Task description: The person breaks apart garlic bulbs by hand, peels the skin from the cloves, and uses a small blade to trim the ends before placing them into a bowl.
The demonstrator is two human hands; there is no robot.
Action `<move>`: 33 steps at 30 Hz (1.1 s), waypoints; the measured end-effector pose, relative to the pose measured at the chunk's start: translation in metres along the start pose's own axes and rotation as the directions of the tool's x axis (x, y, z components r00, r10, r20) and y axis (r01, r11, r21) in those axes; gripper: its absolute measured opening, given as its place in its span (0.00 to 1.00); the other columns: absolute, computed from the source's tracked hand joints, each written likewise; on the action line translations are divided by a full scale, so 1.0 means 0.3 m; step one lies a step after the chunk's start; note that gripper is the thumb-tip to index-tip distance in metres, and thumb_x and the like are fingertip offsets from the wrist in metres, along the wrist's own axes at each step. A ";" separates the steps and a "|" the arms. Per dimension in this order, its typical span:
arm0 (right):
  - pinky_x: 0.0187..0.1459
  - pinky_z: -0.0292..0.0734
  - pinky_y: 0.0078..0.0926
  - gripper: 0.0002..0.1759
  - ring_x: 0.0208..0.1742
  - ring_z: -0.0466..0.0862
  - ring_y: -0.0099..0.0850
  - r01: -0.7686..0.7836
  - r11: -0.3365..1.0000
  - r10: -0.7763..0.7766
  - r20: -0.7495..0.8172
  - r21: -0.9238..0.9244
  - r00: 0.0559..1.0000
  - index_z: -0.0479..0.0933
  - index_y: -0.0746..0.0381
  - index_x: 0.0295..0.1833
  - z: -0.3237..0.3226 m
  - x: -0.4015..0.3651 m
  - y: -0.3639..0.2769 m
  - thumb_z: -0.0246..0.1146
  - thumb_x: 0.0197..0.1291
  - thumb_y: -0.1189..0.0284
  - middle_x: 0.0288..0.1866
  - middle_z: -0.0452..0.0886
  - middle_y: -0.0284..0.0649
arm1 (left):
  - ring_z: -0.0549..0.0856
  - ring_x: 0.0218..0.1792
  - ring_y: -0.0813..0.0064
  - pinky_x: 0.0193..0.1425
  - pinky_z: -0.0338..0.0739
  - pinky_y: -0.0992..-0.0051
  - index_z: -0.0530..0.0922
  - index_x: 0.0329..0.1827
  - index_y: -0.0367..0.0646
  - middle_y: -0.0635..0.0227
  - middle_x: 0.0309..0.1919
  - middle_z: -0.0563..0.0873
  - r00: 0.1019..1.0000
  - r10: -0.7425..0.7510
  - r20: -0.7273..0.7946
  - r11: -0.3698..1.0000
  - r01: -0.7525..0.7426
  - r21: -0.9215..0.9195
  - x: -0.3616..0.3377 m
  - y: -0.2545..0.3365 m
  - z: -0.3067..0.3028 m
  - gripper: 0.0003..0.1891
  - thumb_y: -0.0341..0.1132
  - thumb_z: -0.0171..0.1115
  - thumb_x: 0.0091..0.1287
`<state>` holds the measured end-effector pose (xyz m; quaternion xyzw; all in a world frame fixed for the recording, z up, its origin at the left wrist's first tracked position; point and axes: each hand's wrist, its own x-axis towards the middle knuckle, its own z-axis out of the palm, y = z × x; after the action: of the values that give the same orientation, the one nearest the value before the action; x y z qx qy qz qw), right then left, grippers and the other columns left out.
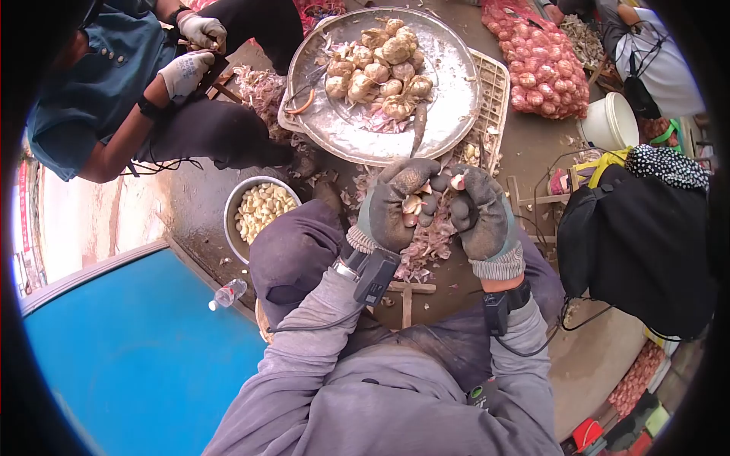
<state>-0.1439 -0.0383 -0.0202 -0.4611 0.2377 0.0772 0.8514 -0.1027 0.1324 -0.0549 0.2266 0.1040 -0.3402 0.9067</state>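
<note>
My left hand [391,205], in a dark-coated grey glove, is curled around several garlic cloves [412,204] with pinkish skin. Close beside it, my gloved right hand [483,213] is closed, a single garlic clove [457,182] showing at its thumb and fingertips. Just beyond both hands lies a wide round metal tray [449,114] heaped with garlic bulbs [376,72]. A dark blade-like tool [419,129] rests over the tray's near rim. Below my hands, loose garlic skins [430,247] are piled between my knees.
A metal bowl [230,220] of peeled cloves stands left of my knee, near a plastic bottle [228,293]. At upper left sits a co-worker [99,99] in white gloves. Red net sacks of garlic [536,68], a white bucket [612,121] and a black bag [639,243] occupy the right.
</note>
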 end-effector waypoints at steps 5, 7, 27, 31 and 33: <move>0.20 0.58 0.12 0.19 0.21 0.70 0.13 -0.026 1.000 0.025 -0.048 -0.010 0.999 0.82 0.61 0.53 -0.018 -0.002 0.019 0.67 0.71 0.57 0.30 0.81 0.28 | 0.77 0.23 0.82 0.21 0.66 0.85 0.77 0.63 0.34 0.61 0.38 0.85 0.989 0.144 0.037 0.880 -0.145 0.453 -0.019 -0.029 0.048 0.19 0.35 0.62 0.75; 0.20 0.58 0.12 0.19 0.21 0.70 0.13 0.003 1.000 -0.004 -0.036 -0.031 0.999 0.81 0.61 0.53 -0.016 -0.004 0.022 0.67 0.71 0.57 0.29 0.80 0.28 | 0.78 0.22 0.81 0.21 0.66 0.83 0.80 0.62 0.34 0.62 0.35 0.86 0.998 0.055 0.005 0.947 -0.054 0.317 -0.023 -0.030 0.063 0.20 0.37 0.64 0.73; 0.21 0.62 0.11 0.15 0.23 0.72 0.12 0.118 0.990 -0.122 -0.044 -0.074 0.992 0.83 0.61 0.48 0.008 0.007 0.100 0.68 0.71 0.59 0.35 0.82 0.27 | 0.85 0.40 0.83 0.43 0.79 0.80 0.84 0.59 0.36 0.69 0.43 0.89 0.975 0.210 -0.071 0.787 -0.125 0.604 -0.056 -0.035 0.095 0.15 0.31 0.67 0.71; 0.21 0.62 0.14 0.18 0.22 0.71 0.14 0.052 0.990 -0.045 0.055 -0.132 0.998 0.84 0.66 0.51 -0.027 0.038 0.045 0.68 0.71 0.59 0.32 0.81 0.29 | 0.77 0.23 0.86 0.23 0.65 0.82 0.84 0.56 0.36 0.69 0.32 0.86 0.957 0.276 -0.091 0.781 -0.168 0.601 -0.047 -0.038 0.060 0.15 0.37 0.68 0.72; 0.29 0.70 0.15 0.18 0.28 0.77 0.17 0.185 0.904 -0.213 -0.033 -0.386 0.976 0.84 0.67 0.53 -0.046 0.077 0.016 0.67 0.72 0.61 0.37 0.84 0.32 | 0.78 0.23 0.85 0.23 0.66 0.82 0.83 0.58 0.37 0.66 0.34 0.87 0.953 0.288 -0.089 0.781 -0.180 0.598 -0.036 -0.048 0.004 0.17 0.38 0.68 0.71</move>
<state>-0.1298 -0.0489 -0.0412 -0.6417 0.2013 0.0174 0.7399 -0.1202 0.1284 -0.0549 0.5336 0.0450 -0.2186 0.8157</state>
